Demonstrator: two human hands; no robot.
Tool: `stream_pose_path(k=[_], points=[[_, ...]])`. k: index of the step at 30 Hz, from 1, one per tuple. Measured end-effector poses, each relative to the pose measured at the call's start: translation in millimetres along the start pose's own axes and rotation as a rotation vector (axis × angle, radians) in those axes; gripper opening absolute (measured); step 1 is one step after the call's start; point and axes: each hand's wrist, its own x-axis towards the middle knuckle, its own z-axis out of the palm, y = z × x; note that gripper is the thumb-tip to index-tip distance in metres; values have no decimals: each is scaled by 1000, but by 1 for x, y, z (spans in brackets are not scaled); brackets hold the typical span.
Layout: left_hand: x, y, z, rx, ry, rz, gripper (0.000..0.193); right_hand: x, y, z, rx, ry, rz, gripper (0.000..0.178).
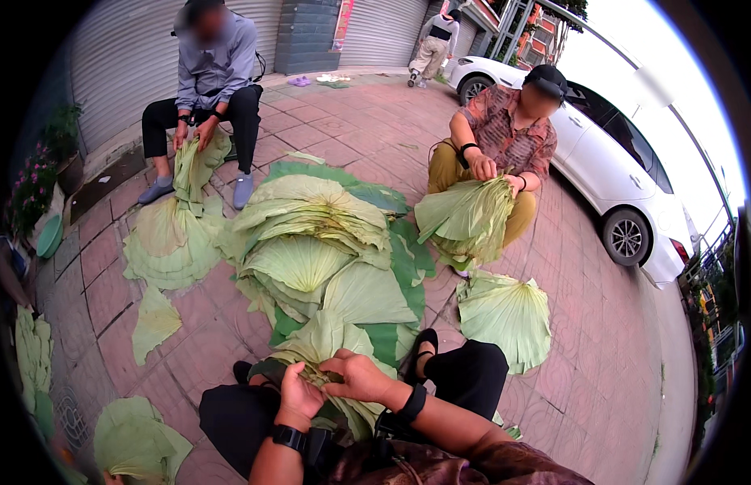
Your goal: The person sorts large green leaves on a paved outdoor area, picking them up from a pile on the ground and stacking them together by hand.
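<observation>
1. Head view, progress: the work looks partway along. A leaf bundle appears gathered together, its lower part bunched, while a large leaf pile at 12 o'clock lies ungripped, with a separate fanned leaf stack at 2 o'clock.
2. Head view, grip: the right hand pinches the bunched part; the left hand meets it at 9 o'clock, fingers partly hidden, so I cannot tell its closure. The bundle fans out toward 12 o'clock.

White car, reddish paving, grey roller shutters, green basin near pink flowers
</observation>
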Motion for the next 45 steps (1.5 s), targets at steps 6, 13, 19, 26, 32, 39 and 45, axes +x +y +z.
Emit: stream_pose_path(k=[6, 13, 19, 26, 32, 39, 45], points=[[5, -4, -4, 100, 164, 16, 39, 2, 7, 6, -12, -18, -144, 37], [14, -3, -19, 105, 198, -8, 30, 6, 29, 1, 334, -90, 6, 39], [17, -2, -13, 31, 204, -52, 37, 2, 33, -1, 400, -57, 203, 43], [19, 0, -16, -34, 118, 13, 41, -1, 38, 10, 327, 73, 275, 48], [19, -1, -12, 18, 70, 33, 41, 0, 45, 7, 405, 28, 367, 53], [22, -4, -19, 77, 94, 12, 39, -2, 43, 5, 422, -8, 418, 46], [18, -7, -12, 118, 140, 97, 39, 0, 21, 11, 174, -66, 137, 42]])
